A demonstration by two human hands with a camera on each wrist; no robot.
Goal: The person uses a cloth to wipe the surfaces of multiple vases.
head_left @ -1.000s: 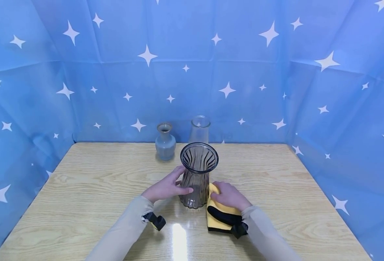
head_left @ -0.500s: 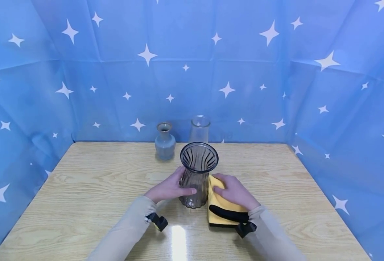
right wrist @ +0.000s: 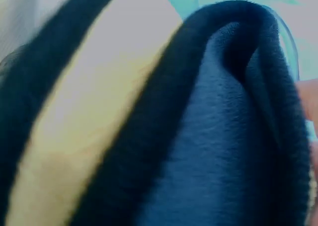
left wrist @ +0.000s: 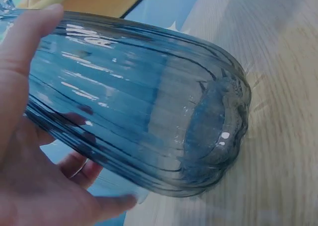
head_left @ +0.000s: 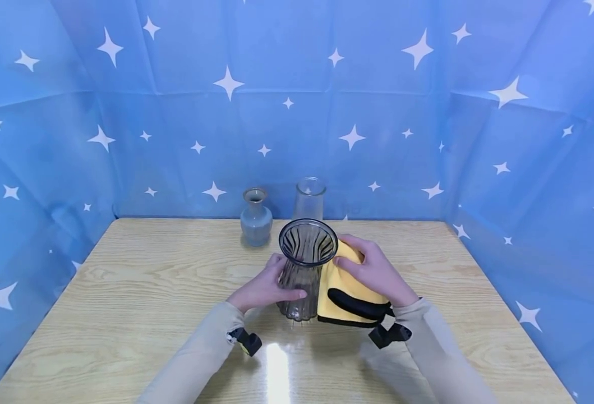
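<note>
A ribbed smoky glass vase (head_left: 304, 269) with a flared rim stands upright on the wooden table (head_left: 140, 292). My left hand (head_left: 266, 286) grips its lower body from the left; the left wrist view shows the vase (left wrist: 149, 116) wrapped by my fingers (left wrist: 30, 87). My right hand (head_left: 374, 272) holds a folded yellow cloth (head_left: 342, 292) with black edging, lifted off the table against the vase's right side near the rim. In the right wrist view the cloth (right wrist: 149, 126) fills the frame, blurred.
A small grey-blue ceramic vase (head_left: 255, 219) and a clear glass vase (head_left: 309, 199) stand at the table's back edge, behind the held vase. Blue star-patterned fabric (head_left: 428, 112) walls in the table on three sides.
My right hand has lifted the yellow cloth from the table up along the vase's right side toward the rim. My left hand has kept its grip on the vase.
</note>
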